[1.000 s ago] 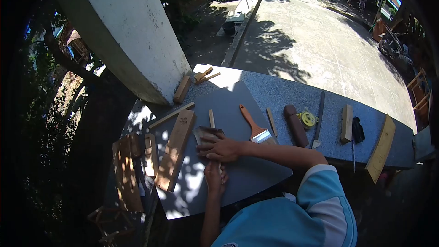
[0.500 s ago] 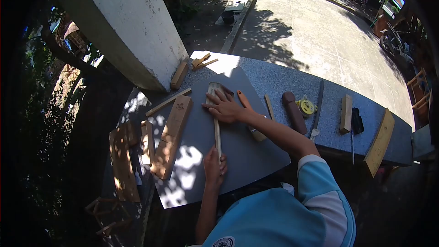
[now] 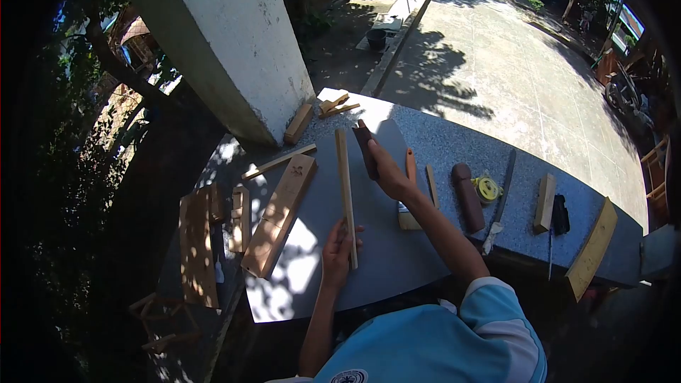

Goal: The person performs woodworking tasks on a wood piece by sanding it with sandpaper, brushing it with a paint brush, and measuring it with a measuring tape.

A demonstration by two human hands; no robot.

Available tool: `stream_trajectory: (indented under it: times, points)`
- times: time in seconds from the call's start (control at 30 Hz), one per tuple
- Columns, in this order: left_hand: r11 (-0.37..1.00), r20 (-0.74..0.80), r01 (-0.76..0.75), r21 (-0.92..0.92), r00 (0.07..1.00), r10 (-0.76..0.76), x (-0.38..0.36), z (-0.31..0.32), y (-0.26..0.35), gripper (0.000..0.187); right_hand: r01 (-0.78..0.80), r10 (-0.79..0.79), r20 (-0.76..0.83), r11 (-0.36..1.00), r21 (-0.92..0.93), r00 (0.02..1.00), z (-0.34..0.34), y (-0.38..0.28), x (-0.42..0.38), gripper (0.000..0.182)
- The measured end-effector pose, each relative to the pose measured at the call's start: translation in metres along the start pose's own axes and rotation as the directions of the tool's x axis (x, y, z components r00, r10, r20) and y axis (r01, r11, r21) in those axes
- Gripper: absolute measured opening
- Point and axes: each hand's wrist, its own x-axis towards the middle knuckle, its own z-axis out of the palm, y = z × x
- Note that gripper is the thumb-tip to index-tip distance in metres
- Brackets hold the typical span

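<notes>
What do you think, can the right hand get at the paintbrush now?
Probably yes: the paintbrush lies beside the right hand, its handle end uncovered, though the forearm hides its middle and the dark piece held would likely need putting down first.

The right forearm (image 3: 441, 232) hides the middle of the paintbrush (image 3: 409, 220), and the stick (image 3: 344, 177) covers part of the left hand's fingers (image 3: 343, 247); the pillar (image 3: 220, 35) runs off the top edge, and the shirt badge (image 3: 349, 376), cut by the bottom edge, is too small to read
</notes>
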Motion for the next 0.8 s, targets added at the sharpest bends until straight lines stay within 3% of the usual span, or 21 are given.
stream_trajectory:
  times: [0.07, 0.17, 0.27, 0.47, 0.53, 0.57, 0.7, 0.77, 0.8]
  points:
    - [0.982, 0.019, -0.179, 0.06, 0.984, 0.178, 0.018, 0.006, 0.007, 0.05, -0.008, 0.01, -0.011, 0.993, 0.121, 1.0, 0.012, -0.011, -0.022, 0.056]
    - [0.95, 0.079, -0.304, 0.069, 0.951, 0.298, 0.045, 0.009, 0.019, 0.059, 0.14, -0.141, 0.029, 0.989, 0.045, 0.99, 0.029, -0.013, -0.049, 0.056]
    - [0.903, 0.043, -0.419, 0.097, 0.908, 0.417, 0.058, 0.025, 0.059, 0.057, 0.263, -0.26, 0.053, 0.961, -0.083, 0.964, 0.045, -0.02, -0.065, 0.052]
    - [0.839, -0.083, -0.543, 0.025, 0.836, 0.543, 0.075, 0.036, 0.113, 0.044, 0.342, -0.339, 0.059, 0.938, -0.059, 0.939, 0.06, -0.041, -0.073, 0.051]
    - [0.779, -0.173, -0.627, -0.003, 0.767, 0.617, 0.077, 0.037, 0.111, 0.035, 0.314, -0.314, 0.025, 0.949, -0.015, 0.949, 0.063, -0.049, -0.081, 0.051]
    - [0.743, -0.215, -0.669, -0.015, 0.728, 0.651, 0.079, 0.037, 0.111, 0.031, 0.388, -0.386, 0.049, 0.921, -0.029, 0.921, 0.064, -0.05, -0.084, 0.051]
    - [0.509, -0.065, -0.735, 0.449, 0.541, 0.838, 0.067, 0.034, 0.11, 0.024, 0.602, -0.589, 0.132, 0.79, -0.112, 0.797, 0.067, -0.072, -0.093, 0.051]
    - [0.365, 0.082, -0.737, 0.568, 0.492, 0.867, 0.062, 0.028, 0.111, 0.023, 0.607, -0.592, 0.134, 0.78, -0.153, 0.795, 0.067, -0.08, -0.086, 0.052]
    - [0.444, 0.053, -0.726, 0.525, 0.549, 0.834, 0.059, 0.032, 0.113, 0.024, 0.576, -0.564, 0.121, 0.801, -0.163, 0.817, 0.066, -0.08, -0.08, 0.053]
